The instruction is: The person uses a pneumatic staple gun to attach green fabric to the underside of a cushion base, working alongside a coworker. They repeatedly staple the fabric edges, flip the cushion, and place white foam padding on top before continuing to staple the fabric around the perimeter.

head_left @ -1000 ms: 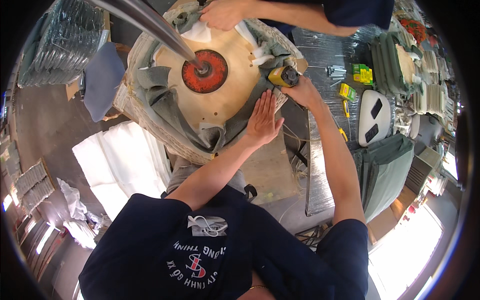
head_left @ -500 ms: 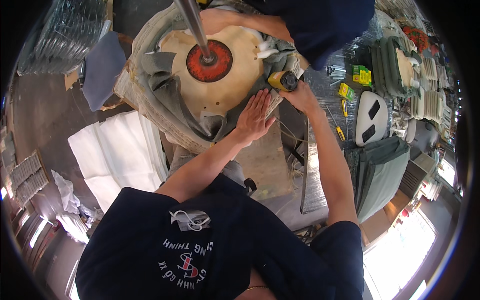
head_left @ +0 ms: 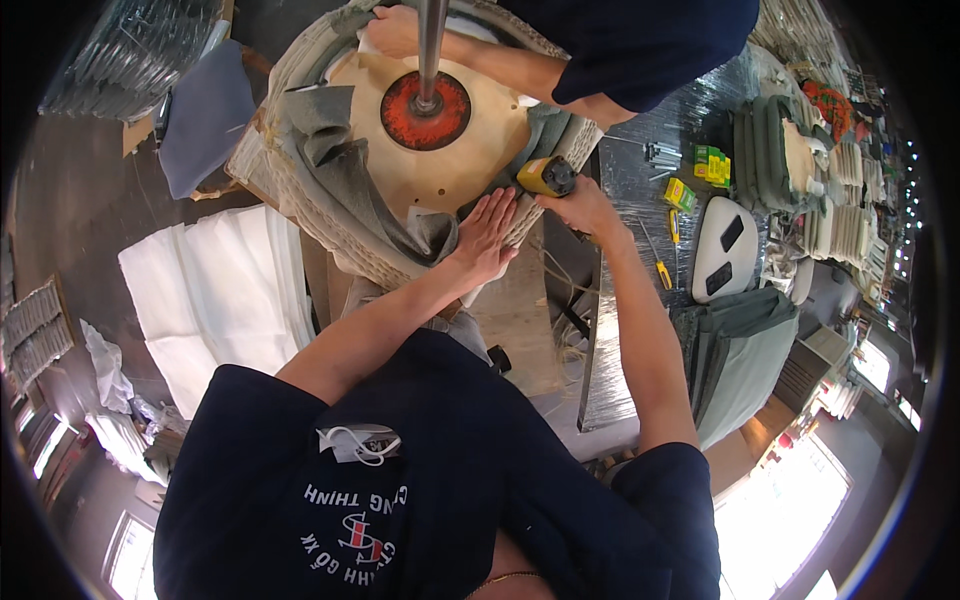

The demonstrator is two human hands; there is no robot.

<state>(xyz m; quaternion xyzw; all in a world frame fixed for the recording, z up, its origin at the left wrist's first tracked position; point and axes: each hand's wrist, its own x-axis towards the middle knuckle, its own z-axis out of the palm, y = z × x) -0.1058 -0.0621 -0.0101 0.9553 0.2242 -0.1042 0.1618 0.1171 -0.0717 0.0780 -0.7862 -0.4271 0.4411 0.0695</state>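
A round wooden panel (head_left: 365,125) lies with grey fabric (head_left: 385,215) gathered around its edge, a thick pale padded rim (head_left: 345,235) outside it. A metal rod (head_left: 431,45) ending in a red disc (head_left: 400,120) stands on the panel's middle. My left hand (head_left: 485,238) rests flat on the fabric at the near right edge, fingers stretched out. Just right of its fingertips, my right hand (head_left: 585,212) grips a yellow and black staple gun (head_left: 543,178), its nose over the fabric edge; the nose itself is hidden.
Across the panel reaches a co-worker's arm (head_left: 500,68), the hand at its far rim. On the right, a plastic-wrapped table (head_left: 625,160) bears small yellow-green boxes (head_left: 680,194), a yellow-handled tool (head_left: 664,275), and folded grey-green fabric (head_left: 745,350). White sheets (head_left: 220,300) lie at left.
The staple gun and both my hands have shifted left and nearer along the panel's edge. The co-worker's hand has moved left along the far rim.
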